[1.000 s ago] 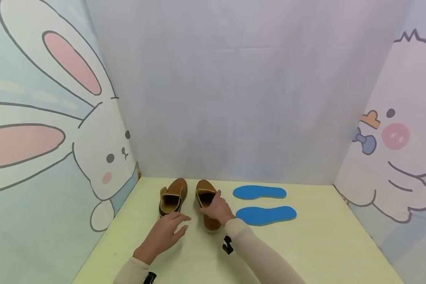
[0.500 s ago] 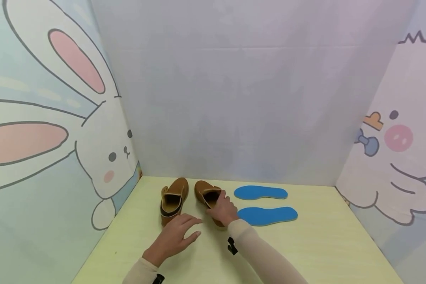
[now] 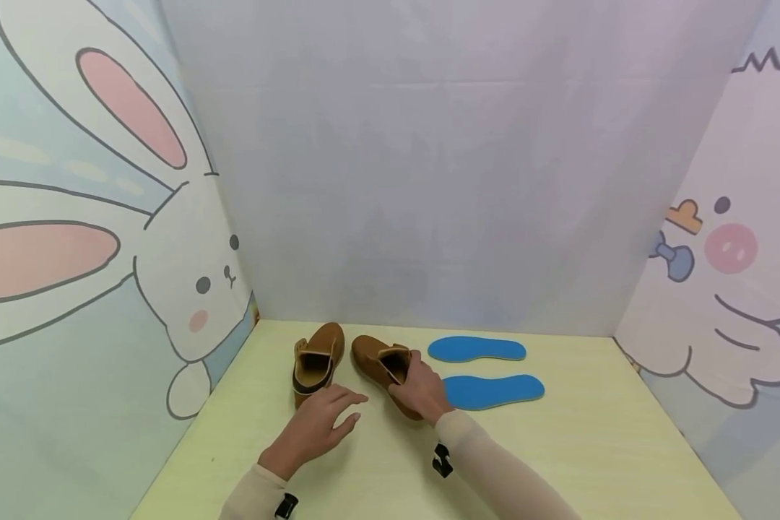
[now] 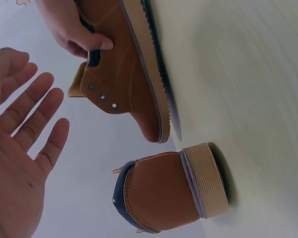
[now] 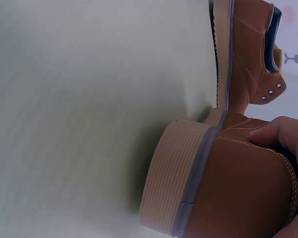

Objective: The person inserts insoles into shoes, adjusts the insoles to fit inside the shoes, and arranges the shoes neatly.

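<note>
A: Where do we have room on the worktop [image 3: 591, 448]?

B: The near half and the right side lie bare. On the left the rabbit wall [image 3: 104, 238] closes us in, the plain back wall [image 3: 429, 180] stands just behind the shoes, and the chick wall [image 3: 721, 289] bounds the right. The near left edge of the worktop runs down beside our left sleeve.

A: And the shoes?

B: Both sit far and left of centre. The left shoe [image 3: 316, 364] stands flat, heel toward us, near the rabbit wall. The right shoe [image 3: 380, 368] is just beside it, apart, angled with its toe toward the far left and its heel near us. In the right wrist view its ribbed heel sole rests on the worktop.

A: What is our right hand [image 3: 419, 386] doing?

B: It grasps the right shoe at the collar; the left wrist view shows the thumb [image 4: 97, 43] pressed on the outer side and the fingers curled into the opening.

A: Our left hand [image 3: 318, 426]?

B: Released, fingers spread and straight, holding nothing. It hovers just near of the left shoe's heel; whether it touches the worktop we cannot tell.

A: Anything to the right?

B: Two blue insoles lie flat, the far insole [image 3: 477, 349] and the near insole [image 3: 494, 391], side by side. The near one is just beside our right hand.
</note>
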`<action>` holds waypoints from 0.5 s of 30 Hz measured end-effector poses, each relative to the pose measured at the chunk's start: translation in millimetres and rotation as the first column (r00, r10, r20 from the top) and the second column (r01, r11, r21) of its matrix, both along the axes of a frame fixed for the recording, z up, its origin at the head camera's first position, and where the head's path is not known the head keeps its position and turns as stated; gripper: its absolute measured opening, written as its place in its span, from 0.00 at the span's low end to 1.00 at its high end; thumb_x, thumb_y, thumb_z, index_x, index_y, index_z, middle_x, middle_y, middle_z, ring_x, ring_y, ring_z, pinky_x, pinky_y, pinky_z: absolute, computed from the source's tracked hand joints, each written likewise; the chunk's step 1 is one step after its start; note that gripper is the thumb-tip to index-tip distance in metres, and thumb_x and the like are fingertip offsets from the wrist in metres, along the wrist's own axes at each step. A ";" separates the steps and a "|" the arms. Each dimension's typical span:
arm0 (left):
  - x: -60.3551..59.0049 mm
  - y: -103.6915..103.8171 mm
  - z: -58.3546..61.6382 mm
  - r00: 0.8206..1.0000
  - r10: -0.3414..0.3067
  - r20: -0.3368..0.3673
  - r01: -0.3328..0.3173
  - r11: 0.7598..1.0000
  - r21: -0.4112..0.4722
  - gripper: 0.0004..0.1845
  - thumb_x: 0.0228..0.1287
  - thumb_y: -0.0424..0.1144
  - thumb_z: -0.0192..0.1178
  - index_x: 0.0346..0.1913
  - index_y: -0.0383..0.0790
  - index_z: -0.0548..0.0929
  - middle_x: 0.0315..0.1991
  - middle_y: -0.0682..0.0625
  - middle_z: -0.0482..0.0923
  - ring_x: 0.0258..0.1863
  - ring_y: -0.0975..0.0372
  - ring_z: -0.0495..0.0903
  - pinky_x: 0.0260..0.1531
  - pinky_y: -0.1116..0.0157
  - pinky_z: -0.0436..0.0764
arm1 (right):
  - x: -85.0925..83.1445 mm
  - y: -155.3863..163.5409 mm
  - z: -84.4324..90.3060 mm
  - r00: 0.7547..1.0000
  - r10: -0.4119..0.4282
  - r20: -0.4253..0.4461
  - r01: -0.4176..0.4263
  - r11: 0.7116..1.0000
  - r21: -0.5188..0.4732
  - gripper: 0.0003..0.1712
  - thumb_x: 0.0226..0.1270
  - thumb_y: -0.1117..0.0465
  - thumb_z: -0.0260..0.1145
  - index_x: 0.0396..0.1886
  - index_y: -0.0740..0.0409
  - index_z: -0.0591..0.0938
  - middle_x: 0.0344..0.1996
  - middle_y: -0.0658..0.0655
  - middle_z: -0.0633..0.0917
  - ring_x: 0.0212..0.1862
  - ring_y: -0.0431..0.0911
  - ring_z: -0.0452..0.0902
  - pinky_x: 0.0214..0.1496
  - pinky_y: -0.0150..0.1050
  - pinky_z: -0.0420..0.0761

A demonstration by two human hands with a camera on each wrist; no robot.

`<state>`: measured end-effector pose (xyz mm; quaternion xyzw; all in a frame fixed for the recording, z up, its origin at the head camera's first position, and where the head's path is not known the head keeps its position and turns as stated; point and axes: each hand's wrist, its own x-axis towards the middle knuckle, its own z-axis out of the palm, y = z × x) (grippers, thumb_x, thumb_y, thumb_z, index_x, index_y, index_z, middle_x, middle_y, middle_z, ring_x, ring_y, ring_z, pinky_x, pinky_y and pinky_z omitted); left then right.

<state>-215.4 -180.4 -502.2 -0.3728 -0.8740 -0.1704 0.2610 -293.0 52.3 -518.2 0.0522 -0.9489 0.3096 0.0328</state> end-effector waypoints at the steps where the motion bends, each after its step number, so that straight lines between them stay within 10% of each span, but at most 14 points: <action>1: -0.7 0.2 0.5 1.000 0.002 -0.002 -0.002 1.000 -0.001 0.17 0.62 0.38 0.72 0.54 0.49 0.86 0.46 0.58 0.82 0.46 0.64 0.82 0.43 0.60 0.83 | 2.4 3.0 -0.9 1.000 0.008 -0.008 -0.008 1.000 0.006 0.48 0.54 0.48 0.76 0.69 0.63 0.66 0.42 0.61 0.84 0.28 0.51 0.79 0.28 0.49 0.80; 15: -9.7 6.8 2.6 0.999 -0.033 -0.023 0.034 0.999 0.010 0.17 0.61 0.36 0.72 0.54 0.46 0.87 0.46 0.57 0.82 0.44 0.65 0.81 0.40 0.63 0.83 | 45.7 26.5 1.4 0.991 0.119 -0.058 -0.110 0.985 0.134 0.49 0.52 0.47 0.76 0.71 0.60 0.68 0.37 0.53 0.84 0.25 0.44 0.75 0.22 0.42 0.74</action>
